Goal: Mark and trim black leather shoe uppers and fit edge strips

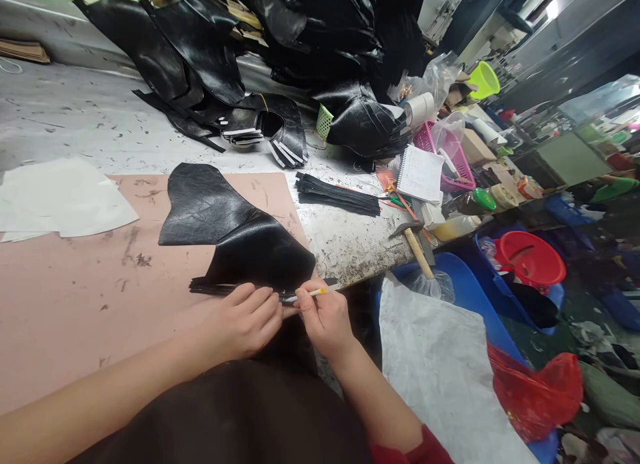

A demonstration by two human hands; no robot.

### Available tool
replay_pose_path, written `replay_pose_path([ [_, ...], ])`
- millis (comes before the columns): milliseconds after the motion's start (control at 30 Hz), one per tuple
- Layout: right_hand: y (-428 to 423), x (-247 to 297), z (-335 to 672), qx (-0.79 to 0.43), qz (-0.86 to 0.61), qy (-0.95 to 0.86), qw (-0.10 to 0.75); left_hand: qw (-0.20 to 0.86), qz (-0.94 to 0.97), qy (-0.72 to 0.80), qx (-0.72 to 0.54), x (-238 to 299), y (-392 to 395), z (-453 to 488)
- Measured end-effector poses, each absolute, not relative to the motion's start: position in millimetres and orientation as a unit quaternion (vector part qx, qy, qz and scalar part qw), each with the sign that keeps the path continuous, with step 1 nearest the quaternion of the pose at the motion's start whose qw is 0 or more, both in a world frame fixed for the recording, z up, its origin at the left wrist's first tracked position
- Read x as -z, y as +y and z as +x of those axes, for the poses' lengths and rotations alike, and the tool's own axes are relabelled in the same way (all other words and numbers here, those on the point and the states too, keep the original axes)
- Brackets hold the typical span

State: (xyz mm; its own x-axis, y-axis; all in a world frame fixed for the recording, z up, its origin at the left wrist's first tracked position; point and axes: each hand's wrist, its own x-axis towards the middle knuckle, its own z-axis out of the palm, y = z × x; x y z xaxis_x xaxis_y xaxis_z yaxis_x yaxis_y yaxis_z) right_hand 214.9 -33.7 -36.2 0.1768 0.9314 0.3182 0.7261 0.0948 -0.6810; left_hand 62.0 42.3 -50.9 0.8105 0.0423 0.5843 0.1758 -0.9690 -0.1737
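Note:
A black leather piece (260, 251), two panels joined by a seam, lies near the table's front edge. Along its near edge runs a dark strip (207, 289), possibly a zipper. My left hand (253, 321) is closed over this near edge, fingers curled and pressing it down. Just to its right, my right hand (325, 317) pinches a thin white pen-like stick (315, 293) with a yellow mark, held low against the same edge. What the stick's left end touches is partly hidden by my fingers.
Pink board (100, 291) covers the table's near part, with white sheets (65, 201) on it. Beyond lie a bundle of black strips (337, 195), stacked black leather pieces (200, 51) and a notebook (420, 174). A hammer (419, 251) overhangs the right edge, above blue bins (463, 284).

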Motion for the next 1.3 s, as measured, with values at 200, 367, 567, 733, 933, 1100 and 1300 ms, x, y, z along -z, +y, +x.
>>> replay_pose_path([
  [200,-36.7,38.3,218.7,-0.191,-0.651,-0.516,0.524,0.099,-0.941,-0.066,0.316,50.9,41.0,63.0],
  [367,-5.5,49.3,252.8,-0.177,-0.645,-0.307,0.676,0.051,-0.949,-0.065,0.305,46.2,42.3,61.3],
  [567,29.6,54.1,308.1,-0.227,-0.752,-0.227,0.575,-0.034,-0.939,-0.14,0.312,33.6,44.9,43.4],
  [733,27.8,50.3,337.1,-0.16,-0.809,-0.268,0.498,-0.28,-0.816,-0.452,0.228,23.2,62.8,35.5],
  [933,3.2,50.7,287.4,0.016,-0.711,-0.557,0.429,-0.59,-0.625,-0.483,0.168,24.7,64.6,59.3],
  [1100,-18.8,70.2,232.0,0.109,-0.484,-0.802,0.332,-0.595,-0.588,-0.511,0.198,35.3,58.3,66.7],
  [1300,-20.1,65.0,204.3,0.066,-0.461,-0.774,0.429,-0.602,-0.564,-0.525,0.211,32.3,42.6,41.9],
])
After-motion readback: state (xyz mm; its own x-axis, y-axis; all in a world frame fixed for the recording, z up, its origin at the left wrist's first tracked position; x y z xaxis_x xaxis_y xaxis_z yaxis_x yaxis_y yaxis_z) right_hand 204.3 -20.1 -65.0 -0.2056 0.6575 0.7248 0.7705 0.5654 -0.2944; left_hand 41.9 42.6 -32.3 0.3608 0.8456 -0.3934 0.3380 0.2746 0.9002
